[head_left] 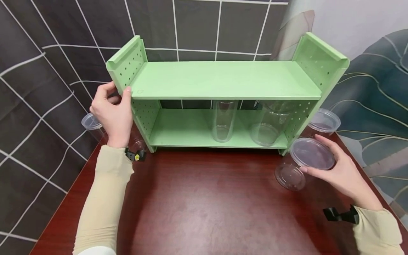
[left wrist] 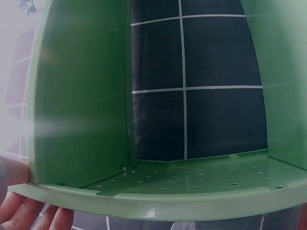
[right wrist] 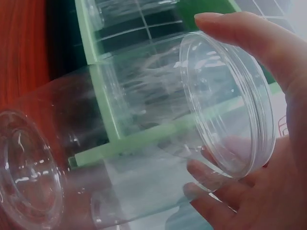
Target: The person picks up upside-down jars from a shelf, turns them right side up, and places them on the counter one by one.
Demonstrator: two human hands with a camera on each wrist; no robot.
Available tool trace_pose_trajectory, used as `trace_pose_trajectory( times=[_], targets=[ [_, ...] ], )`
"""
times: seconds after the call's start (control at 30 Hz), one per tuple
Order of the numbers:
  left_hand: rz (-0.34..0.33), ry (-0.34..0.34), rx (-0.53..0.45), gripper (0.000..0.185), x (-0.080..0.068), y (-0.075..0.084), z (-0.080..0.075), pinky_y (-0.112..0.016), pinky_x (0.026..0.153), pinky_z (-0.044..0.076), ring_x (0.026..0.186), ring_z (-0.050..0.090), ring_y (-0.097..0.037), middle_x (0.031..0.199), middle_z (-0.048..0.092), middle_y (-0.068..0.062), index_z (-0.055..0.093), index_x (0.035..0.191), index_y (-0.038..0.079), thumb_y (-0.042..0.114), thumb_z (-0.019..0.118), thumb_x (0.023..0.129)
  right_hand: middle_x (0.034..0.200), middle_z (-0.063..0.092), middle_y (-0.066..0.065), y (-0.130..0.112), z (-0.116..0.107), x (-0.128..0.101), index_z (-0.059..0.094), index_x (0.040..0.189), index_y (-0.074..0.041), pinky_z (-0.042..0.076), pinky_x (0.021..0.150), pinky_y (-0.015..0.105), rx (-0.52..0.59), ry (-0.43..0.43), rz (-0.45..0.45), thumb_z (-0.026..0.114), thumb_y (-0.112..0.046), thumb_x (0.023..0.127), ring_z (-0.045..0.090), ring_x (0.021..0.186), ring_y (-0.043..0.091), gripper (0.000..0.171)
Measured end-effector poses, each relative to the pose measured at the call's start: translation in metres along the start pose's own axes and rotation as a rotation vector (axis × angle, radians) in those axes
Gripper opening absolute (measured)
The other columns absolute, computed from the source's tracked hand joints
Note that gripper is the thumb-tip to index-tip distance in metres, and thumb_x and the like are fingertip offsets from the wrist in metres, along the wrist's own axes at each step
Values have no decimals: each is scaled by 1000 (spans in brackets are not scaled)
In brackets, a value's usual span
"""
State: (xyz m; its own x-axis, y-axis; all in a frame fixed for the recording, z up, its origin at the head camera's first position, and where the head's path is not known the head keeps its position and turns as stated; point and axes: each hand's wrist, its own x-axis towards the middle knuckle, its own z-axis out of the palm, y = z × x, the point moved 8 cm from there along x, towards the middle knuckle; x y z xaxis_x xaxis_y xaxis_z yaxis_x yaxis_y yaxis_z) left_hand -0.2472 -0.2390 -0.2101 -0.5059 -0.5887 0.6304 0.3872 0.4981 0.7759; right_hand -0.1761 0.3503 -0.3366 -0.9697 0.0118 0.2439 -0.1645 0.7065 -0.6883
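A light green two-tier shelf (head_left: 223, 79) stands on the table. My left hand (head_left: 113, 113) grips the front edge of its left side panel, with the thumb on the near face and fingers behind. The left wrist view shows these fingers (left wrist: 29, 213) at the edge of the perforated panel (left wrist: 201, 206). At the shelf's right end, my right hand (head_left: 341, 173) holds a clear plastic jar (head_left: 291, 173) near its lid, thumb and fingers around the top. The jar (right wrist: 139, 110) looks tilted in the head view; whether its base touches the table, I cannot tell.
On the lower tier stand a tall narrow clear container (head_left: 224, 122) and a wider one (head_left: 266, 131). Another lidded jar (head_left: 323, 120) is behind the held one. A clear lidded container (head_left: 91, 121) stands left of the shelf. Dark gridded cloth (head_left: 197, 32) hangs behind the reddish table (head_left: 210, 198).
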Motion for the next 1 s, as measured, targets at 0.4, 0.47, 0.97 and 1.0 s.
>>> trace_pose_trajectory(
  times=[0.4,0.47,0.97,1.0],
  targets=[
    [10,-3,0,23,7,-19,3,-16,71,54,69,65,0,102,76,1,77,108,10,17,82,87,149,45,5,-71,-12,-2,41,157,-19,39,99,10,162,173,-167,89,16,64,50,128,7,111],
    [15,-1,5,23,7,-18,2,-16,71,53,69,64,1,102,76,2,77,108,10,17,82,87,146,49,8,-87,-10,-2,45,154,-12,42,101,14,217,184,-212,83,23,65,54,126,11,103],
    [18,1,0,22,7,-19,1,-16,72,54,69,64,0,102,76,3,78,108,11,18,82,87,148,53,7,-141,61,19,51,149,-9,37,113,28,447,77,-280,81,13,78,48,137,22,80],
    [18,2,2,22,7,-20,1,-16,72,54,69,64,0,102,76,3,78,108,11,18,82,87,148,53,6,-143,65,22,51,149,-10,37,113,29,458,70,-278,82,11,79,48,137,21,80]
  ],
)
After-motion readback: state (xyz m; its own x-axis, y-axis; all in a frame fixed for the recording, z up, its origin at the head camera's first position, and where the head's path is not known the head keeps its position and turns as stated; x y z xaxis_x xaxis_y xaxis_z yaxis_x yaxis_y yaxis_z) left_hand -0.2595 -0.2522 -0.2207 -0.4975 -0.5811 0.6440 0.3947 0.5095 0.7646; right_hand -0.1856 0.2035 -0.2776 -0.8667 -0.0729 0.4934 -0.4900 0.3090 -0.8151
